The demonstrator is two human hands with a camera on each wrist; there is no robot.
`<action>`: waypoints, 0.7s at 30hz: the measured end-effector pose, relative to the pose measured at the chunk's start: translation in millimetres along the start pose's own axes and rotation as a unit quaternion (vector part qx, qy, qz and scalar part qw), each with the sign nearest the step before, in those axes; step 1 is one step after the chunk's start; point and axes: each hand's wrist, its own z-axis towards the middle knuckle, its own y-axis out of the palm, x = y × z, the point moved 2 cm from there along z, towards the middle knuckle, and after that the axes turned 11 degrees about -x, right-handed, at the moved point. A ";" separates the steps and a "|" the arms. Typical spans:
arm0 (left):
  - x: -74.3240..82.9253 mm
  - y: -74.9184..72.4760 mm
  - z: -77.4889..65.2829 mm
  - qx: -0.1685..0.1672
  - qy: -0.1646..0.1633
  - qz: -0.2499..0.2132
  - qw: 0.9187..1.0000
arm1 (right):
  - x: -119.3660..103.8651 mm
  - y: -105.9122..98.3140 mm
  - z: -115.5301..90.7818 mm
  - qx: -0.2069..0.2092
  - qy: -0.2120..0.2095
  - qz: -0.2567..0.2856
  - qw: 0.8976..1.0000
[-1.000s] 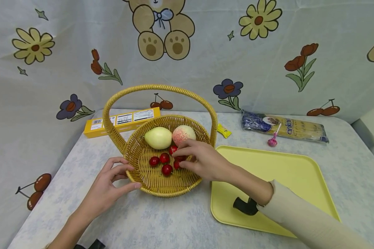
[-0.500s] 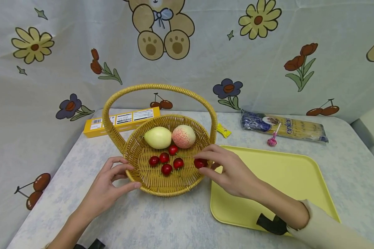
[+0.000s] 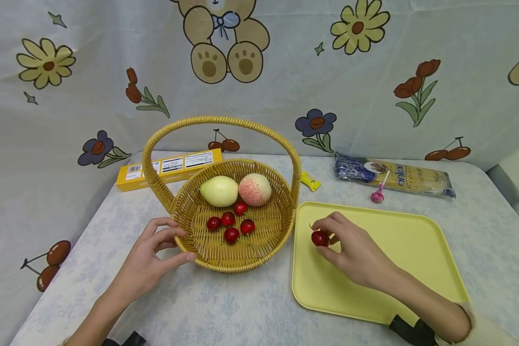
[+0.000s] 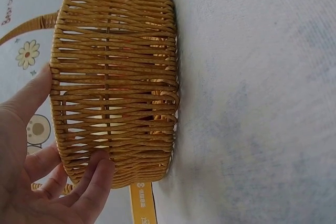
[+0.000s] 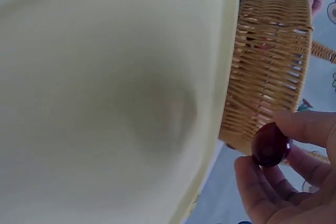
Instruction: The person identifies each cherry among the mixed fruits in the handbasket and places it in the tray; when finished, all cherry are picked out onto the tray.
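My right hand (image 3: 359, 250) pinches a dark red cherry (image 3: 320, 238) between thumb and fingertips, above the left part of the yellow tray (image 3: 398, 235). In the right wrist view the same cherry (image 5: 271, 144) sits at the fingertips, apart from the tray surface. With its fingers and thumb at the rim, my left hand (image 3: 155, 250) holds the near left side of a wicker basket (image 3: 259, 254). Several red cherries (image 3: 231, 235) lie in the basket, in front of a pale yellow-green pear (image 3: 219, 191) and a pink-speckled peach (image 3: 254, 189).
Behind the basket lies a yellow box (image 3: 173, 166). A small yellow wrapped candy (image 3: 310, 181), a pink lollipop (image 3: 377, 196) and a pack of noodles (image 3: 398, 177) lie along the back. The basket's tall handle (image 3: 220, 122) arches over it. A printed cloth (image 3: 259, 101) hangs behind the table.
My right hand has picked a cherry out of the basket and carried it right, over the rim, to above the tray. The left hand has stayed at the basket's rim.
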 end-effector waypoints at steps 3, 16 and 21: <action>-0.1 0.0 -0.2 0.000 0.002 0.000 1.000 | 8.5 1.1 -4.0 -0.010 0.023 -0.028 0.999; -1.1 0.2 -0.1 0.002 0.005 -0.008 1.000 | 24.1 9.7 -6.9 -0.057 0.080 -0.090 0.991; -1.3 0.3 -0.1 0.001 -0.001 -0.007 1.000 | 26.1 10.3 -5.8 -0.054 0.070 -0.092 0.992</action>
